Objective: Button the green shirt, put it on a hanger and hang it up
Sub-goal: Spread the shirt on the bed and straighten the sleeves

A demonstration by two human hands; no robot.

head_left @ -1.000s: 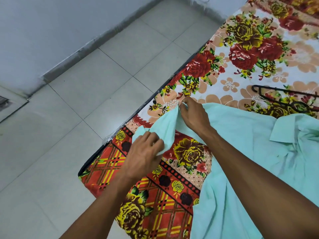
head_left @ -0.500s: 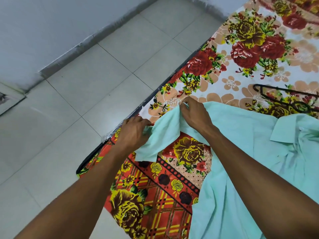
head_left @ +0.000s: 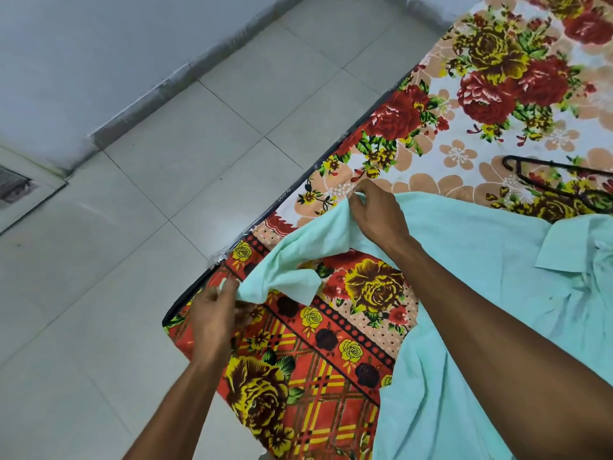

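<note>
Two hands on one garment, head view only. The green shirt lies spread on the floral bedsheet, collar toward the right edge of frame, body running down to the bottom edge. Left hand sits near the mattress corner, thumb and fingers pinching the free end of a loose flap of the shirt; the flap looks like a sleeve or a front-panel corner, can't tell which. Right hand is further up the bed, fingers curled round the same flap where it meets the main body of cloth. My read: the two grips are set apart along one edge so the fabric can be pulled straight and laid flat, which buttoning needs, since a bunched placket hides the holes. Between the hands the cloth sags and is twisted, so it isn't taut yet. No buttons or buttonholes are visible from here, so how many are fastened is unknown; I judge the task to be at the early, arranging stage. The black hanger rests on the sheet beyond the shirt, just past its upper edge, well apart from both hands, probably parked there for the next step. Shirt bulk lies under and right of the right forearm; only the flap reaches the left hand. Tiled floor left of the bed.
</note>
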